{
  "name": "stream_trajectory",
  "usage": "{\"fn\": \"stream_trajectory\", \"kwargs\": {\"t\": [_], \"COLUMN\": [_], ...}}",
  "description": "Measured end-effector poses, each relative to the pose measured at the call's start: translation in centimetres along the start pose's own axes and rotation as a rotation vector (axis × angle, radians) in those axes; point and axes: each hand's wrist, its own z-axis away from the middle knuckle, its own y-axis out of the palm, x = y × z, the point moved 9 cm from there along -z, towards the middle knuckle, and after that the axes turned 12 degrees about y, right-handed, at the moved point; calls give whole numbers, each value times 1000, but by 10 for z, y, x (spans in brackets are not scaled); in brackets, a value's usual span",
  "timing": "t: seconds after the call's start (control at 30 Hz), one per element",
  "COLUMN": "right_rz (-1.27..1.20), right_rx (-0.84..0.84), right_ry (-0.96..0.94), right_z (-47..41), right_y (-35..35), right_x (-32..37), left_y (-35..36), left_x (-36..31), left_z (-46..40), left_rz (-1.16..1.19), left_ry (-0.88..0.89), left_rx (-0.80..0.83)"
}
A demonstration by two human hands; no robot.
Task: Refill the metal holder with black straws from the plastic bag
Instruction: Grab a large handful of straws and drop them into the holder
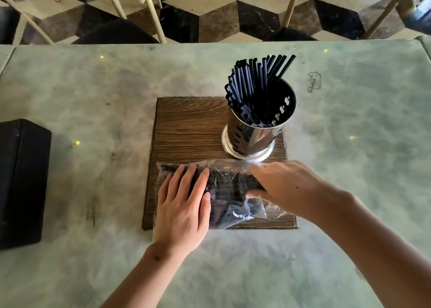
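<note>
A clear crinkled plastic bag (229, 191) of black straws lies along the near edge of a square brown wooden board (186, 130) on the pale marbled table (93, 86). The left hand (184, 205) presses flat on the bag's left part, fingers spread, its grip released. The right hand (286, 188) pinches the bag's right part between thumb and fingers. At the board's far right corner stands the shiny perforated metal holder (254, 135), upright, with black straws (251, 86) fanning out of it. A black box (21, 181) sits well apart at the left.
</note>
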Motion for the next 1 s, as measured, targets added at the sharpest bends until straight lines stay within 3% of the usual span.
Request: {"fn": "stream_trajectory", "kwargs": {"t": [0.17, 0.37, 0.43, 0.53, 0.63, 0.87, 1.0], "right_rz": [-34, -90, -293, -925, -1459, -2003, -2248], "right_rx": [-94, -20, 98, 326, 303, 236, 226], "right_ry": [-17, 75, 138, 251, 449, 875, 896], "right_z": [6, 3, 5, 12, 23, 44, 48], "right_y": [-20, -16, -7, 8, 17, 63, 71], "right_x": [-2, -14, -21, -26, -34, -31, -22], "left_y": [0, 0, 0, 1, 1, 3, 4], "left_x": [0, 1, 1, 1, 1, 1, 3], "left_z": [0, 0, 1, -1, 0, 0, 1], "left_rz": [7, -5, -8, -18, -25, -42, -37], "left_ry": [-9, -10, -12, -16, -17, -27, -30], "left_rx": [0, 8, 6, 9, 15, 22, 14]}}
